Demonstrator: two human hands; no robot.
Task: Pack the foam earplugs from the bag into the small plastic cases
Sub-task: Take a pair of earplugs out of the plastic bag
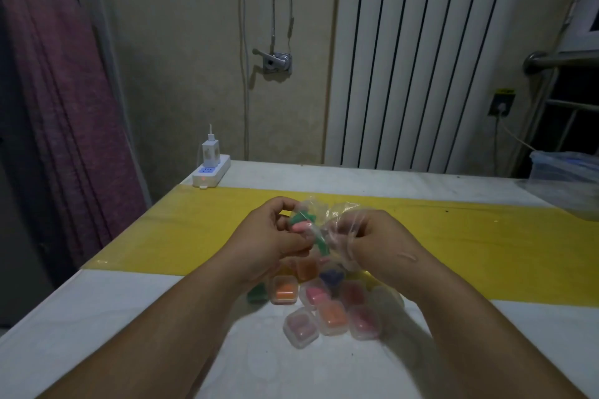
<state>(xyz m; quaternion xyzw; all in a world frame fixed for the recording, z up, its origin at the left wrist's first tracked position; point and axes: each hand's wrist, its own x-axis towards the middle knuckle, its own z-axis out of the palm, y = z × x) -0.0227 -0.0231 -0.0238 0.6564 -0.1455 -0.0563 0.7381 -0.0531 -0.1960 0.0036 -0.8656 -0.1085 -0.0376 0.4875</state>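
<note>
A clear plastic bag point(337, 209) with green and pink foam earplugs point(303, 220) inside is held up over the table between both hands. My left hand point(270, 236) pinches the bag's left side with curled fingers. My right hand point(372, 236) grips the crumpled right side of the bag. Below the hands lies a cluster of several small clear plastic cases point(332, 317), shut, with orange, pink and dark earplugs in them. One case point(285, 290) with orange plugs lies at the cluster's left.
A white table point(129, 317) carries a yellow strip point(486, 253) across its middle. A white power strip with a charger point(210, 168) sits at the far left corner. A clear plastic box point(564, 178) stands at the far right. A radiator and wall lie behind.
</note>
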